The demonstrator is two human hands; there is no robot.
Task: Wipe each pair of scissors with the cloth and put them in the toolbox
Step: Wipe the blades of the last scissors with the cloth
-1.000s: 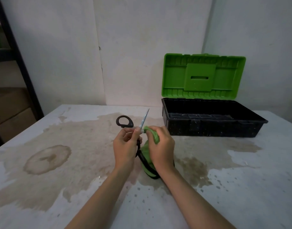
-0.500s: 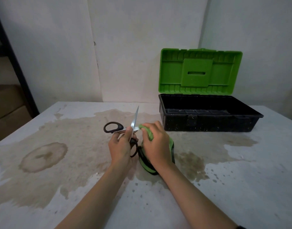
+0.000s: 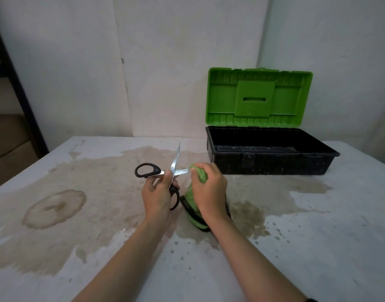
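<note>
scissors (image 3: 175,159) splayed in left hand (image 3: 158,192) grip, right hand (image 3: 211,190) clutching cloth (image 3: 200,175), seemingly over blade tip

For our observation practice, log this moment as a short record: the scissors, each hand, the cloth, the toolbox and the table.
scissors: black handles, blades spread open
left hand: grips the scissors near the pivot
right hand: holds the green cloth around one blade
toolbox: black base, green lid raised, behind the hands to the right
table: white, with brown stains
</note>
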